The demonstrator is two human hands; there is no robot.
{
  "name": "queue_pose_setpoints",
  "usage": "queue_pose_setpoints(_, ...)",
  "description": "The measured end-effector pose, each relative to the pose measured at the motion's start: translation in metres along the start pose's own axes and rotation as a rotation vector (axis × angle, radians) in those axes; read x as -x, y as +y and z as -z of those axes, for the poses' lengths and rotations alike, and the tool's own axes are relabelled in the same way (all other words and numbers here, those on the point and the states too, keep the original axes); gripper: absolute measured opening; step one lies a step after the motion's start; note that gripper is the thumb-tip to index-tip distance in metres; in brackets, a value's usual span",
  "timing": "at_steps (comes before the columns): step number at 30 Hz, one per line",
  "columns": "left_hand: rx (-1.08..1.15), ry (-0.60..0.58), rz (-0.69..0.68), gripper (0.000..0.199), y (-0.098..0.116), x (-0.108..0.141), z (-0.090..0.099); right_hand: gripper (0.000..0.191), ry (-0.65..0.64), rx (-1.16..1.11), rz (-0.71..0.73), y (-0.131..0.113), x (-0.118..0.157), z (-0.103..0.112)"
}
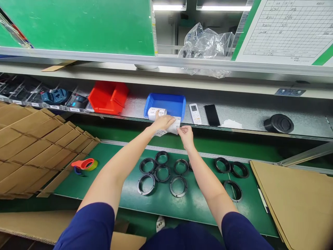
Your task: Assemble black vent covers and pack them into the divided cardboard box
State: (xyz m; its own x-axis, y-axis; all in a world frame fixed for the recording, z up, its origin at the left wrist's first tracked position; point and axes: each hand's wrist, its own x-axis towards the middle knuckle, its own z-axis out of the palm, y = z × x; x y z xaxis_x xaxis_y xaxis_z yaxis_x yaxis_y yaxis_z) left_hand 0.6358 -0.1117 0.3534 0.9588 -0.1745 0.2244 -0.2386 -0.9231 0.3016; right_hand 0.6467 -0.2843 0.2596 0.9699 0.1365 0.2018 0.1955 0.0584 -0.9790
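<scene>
My left hand (163,123) is closed over a roll of white printed labels (173,125) at the front of a blue bin (166,97). A loose label strip (160,133) hangs below that hand. With thumb and fingers pinched, my right hand (186,136) holds the label edge at the roll's right side. Another white label roll (156,111) lies in the blue bin beside my left fingers. Below my hands, several black rings (162,173) lie flat on the green bench (156,205), some partly hidden by my right arm.
The metal shelf (249,114) carries a red bin (108,98), a white remote control (195,114), a black phone (212,115) and a black round part (279,123). Stacked cardboard (39,149) stands left; flat cardboard (293,198) lies right. A red tape dispenser (83,164) sits on the bench.
</scene>
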Motion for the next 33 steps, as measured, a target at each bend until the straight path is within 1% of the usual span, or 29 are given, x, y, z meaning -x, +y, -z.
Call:
queue_pose_setpoints(3,0.011,-0.022,0.022,0.053,0.001,-0.003,-0.005,0.042,-0.001,-0.114,0.095,-0.008,-0.015,0.002)
queue_pose_setpoints(5,0.016,-0.025,0.037,0.056,0.002,-0.002,-0.006,0.037,-0.014,-0.094,0.126,-0.012,-0.025,0.001)
queue_pose_setpoints(7,0.022,-0.027,0.05,0.059,0.003,-0.001,-0.005,0.034,-0.001,-0.051,0.127,-0.012,-0.028,-0.001)
queue_pose_setpoints(10,0.034,-0.031,0.067,0.062,0.004,-0.001,-0.003,0.031,0.05,0.013,0.124,-0.007,-0.025,-0.004)
queue_pose_setpoints(15,0.065,-0.045,0.07,0.063,0.004,-0.002,-0.002,0.02,0.131,0.118,0.167,-0.005,-0.018,-0.009)
queue_pose_setpoints(20,0.076,-0.018,0.054,0.064,0.0,-0.006,-0.005,0.022,0.151,0.235,0.163,-0.008,-0.023,-0.008)
queue_pose_setpoints(24,0.066,-0.037,0.051,0.07,-0.001,-0.007,-0.006,0.014,0.145,0.285,0.151,-0.013,-0.024,-0.008)
queue_pose_setpoints(27,0.021,-0.058,0.076,0.072,0.002,-0.008,-0.003,0.01,0.134,0.351,0.182,-0.02,-0.024,-0.008)
queue_pose_setpoints(29,0.005,-0.084,0.11,0.072,0.006,-0.009,-0.001,0.01,0.144,0.5,0.235,-0.025,-0.018,-0.007)
queue_pose_setpoints(30,0.004,-0.101,0.131,0.071,0.01,-0.01,0.0,0.01,0.133,0.603,0.269,-0.026,-0.009,-0.006)
queue_pose_setpoints(31,0.006,-0.118,0.154,0.069,0.014,-0.011,0.002,0.01,0.094,0.713,0.306,-0.026,0.003,-0.005)
queue_pose_setpoints(32,0.011,-0.132,0.176,0.066,0.019,-0.011,0.004,0.01,0.016,0.815,0.346,-0.023,0.019,-0.003)
queue_pose_setpoints(33,0.015,-0.137,0.198,0.062,0.025,-0.011,0.006,0.011,-0.102,0.9,0.394,-0.018,0.04,-0.001)
